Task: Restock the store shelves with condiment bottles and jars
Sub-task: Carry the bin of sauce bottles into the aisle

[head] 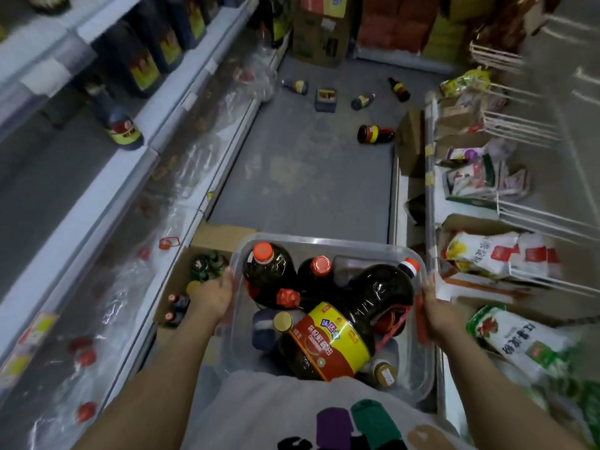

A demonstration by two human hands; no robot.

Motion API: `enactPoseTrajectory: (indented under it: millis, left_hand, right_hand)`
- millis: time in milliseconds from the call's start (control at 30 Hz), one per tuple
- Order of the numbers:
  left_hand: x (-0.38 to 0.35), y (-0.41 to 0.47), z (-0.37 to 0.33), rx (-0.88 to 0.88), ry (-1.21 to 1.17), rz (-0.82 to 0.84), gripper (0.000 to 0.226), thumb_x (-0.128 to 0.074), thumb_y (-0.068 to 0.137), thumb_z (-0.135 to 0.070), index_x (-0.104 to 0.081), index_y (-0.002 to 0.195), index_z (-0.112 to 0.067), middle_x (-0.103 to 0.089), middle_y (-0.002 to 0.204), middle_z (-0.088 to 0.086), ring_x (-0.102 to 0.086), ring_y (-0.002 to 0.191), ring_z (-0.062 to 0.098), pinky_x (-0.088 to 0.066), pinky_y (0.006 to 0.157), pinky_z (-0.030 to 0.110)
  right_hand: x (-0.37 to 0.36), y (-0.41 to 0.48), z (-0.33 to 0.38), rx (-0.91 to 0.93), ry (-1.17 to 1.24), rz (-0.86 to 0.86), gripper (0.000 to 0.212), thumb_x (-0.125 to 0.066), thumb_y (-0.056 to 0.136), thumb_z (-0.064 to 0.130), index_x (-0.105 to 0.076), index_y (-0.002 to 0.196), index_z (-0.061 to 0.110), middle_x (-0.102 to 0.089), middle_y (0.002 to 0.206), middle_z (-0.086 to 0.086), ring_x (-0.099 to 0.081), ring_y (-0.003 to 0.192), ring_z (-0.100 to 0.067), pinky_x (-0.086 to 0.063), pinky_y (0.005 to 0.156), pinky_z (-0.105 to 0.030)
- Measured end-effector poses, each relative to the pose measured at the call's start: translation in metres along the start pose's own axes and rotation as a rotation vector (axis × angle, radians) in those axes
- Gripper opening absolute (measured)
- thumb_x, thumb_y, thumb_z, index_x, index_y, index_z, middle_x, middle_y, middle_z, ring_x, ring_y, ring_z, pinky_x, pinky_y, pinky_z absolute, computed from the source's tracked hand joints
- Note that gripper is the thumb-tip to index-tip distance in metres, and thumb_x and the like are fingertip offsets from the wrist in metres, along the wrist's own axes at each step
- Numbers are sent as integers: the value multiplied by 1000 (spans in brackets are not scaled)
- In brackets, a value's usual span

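my left hand (214, 297) grips the clear bin (324, 240) at its 9 o'clock rim, and my right hand (436, 306) grips it at 3 o'clock. inside, a big soy sauce bottle (337, 336) lies on its side over jars (384, 371), with orange-capped bottles (268, 271) upright at 11 o'clock. farther off at 12 o'clock, fallen bottles (375, 134) lie scattered on the floor (308, 177).

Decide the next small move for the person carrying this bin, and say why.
Probably lower the clear bin to the floor: the left hand and right hand both grip its sides, so neither is free to shelve the bottles inside.
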State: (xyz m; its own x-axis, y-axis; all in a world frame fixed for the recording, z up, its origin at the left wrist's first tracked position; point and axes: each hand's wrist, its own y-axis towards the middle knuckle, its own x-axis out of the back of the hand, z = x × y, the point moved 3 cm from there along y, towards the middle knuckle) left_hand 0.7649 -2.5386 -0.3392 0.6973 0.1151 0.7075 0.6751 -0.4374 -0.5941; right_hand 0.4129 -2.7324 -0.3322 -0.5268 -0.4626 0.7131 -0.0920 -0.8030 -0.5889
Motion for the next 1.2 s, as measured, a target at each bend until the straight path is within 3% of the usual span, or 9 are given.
enactPoseTrajectory:
  millis: [167, 333, 467, 667, 767, 900, 1000, 1067, 1200]
  left_hand:
    - [20, 50, -52, 3, -63, -1, 74, -19, 101, -50, -62, 116, 8, -58, 123, 31, -53, 118, 40, -38, 97, 37]
    - [23, 99, -95, 20, -98, 6, 72, -20, 101, -49, -64, 113, 7, -60, 119, 31, -55, 114, 40, -40, 94, 37]
    - [18, 143, -142, 150, -131, -21, 75, -19, 100, -53, -65, 113, 6, -60, 118, 31, -56, 111, 40, -41, 93, 38]
    - [9, 172, -222, 300, -251, -138, 72, -20, 102, -44, -66, 103, 12, -60, 114, 36, -55, 112, 41, -37, 93, 35]
    - [20, 193, -251, 373, -412, -182, 60, -20, 105, -33, -62, 112, 10, -60, 115, 34, -54, 113, 41, -38, 94, 36]
    - [23, 214, -253, 458, -429, -231, 61, -25, 104, -39, -64, 104, 8, -62, 111, 34, -57, 110, 42, -42, 95, 38]
    - [20, 236, -240, 542, -496, -245, 66, -21, 104, -39, -66, 98, 9, -61, 110, 36, -55, 111, 42, -37, 94, 36]
    - [33, 250, -235, 593, -580, -243, 67, -21, 104, -40, -64, 103, 10, -60, 111, 37, -55, 113, 42, -37, 94, 36]
    - [79, 285, -230, 537, -746, -391, 33, -33, 102, -5, -48, 123, 15, -62, 99, 37, -65, 90, 45, -53, 77, 43]
  right_hand:
    - [27, 54, 74, 30, -67, -24, 86, -14, 96, 62, -63, 111, -8, -58, 118, -34, -55, 110, -41, -40, 90, -39]
    - [41, 115, 134, 44, -106, 23, 84, -19, 97, 62, -60, 117, -8, -54, 126, -33, -52, 117, -43, -39, 101, -42]
    - [53, 192, 197, 85, -166, 96, 82, -20, 97, 62, -62, 113, -7, -59, 119, -31, -56, 110, -41, -41, 90, -36]
    - [83, 314, 299, 218, -275, 193, 90, -17, 93, 69, -69, 100, -4, -64, 110, -28, -59, 102, -37, -43, 88, -37]
    - [89, 341, 339, 253, -295, 237, 85, -20, 95, 64, -65, 103, -8, -61, 113, -33, -58, 106, -43, -45, 93, -43]
    - [71, 366, 411, 296, -374, 314, 78, -26, 95, 64, -62, 87, -5, -59, 113, -33, -56, 109, -47, -43, 100, -52]
    - [38, 380, 472, 359, -450, 340, 83, -26, 96, 63, -63, 94, -11, -61, 113, -34, -57, 109, -46, -45, 98, -48]
    - [20, 383, 508, 409, -512, 343, 81, -23, 96, 62, -62, 84, -8, -59, 115, -34, -55, 111, -44, -42, 99, -45]
    - [-14, 384, 580, 512, -553, 322, 77, -22, 95, 64, -60, 85, -2, -60, 114, -32, -57, 103, -40, -41, 91, -40]
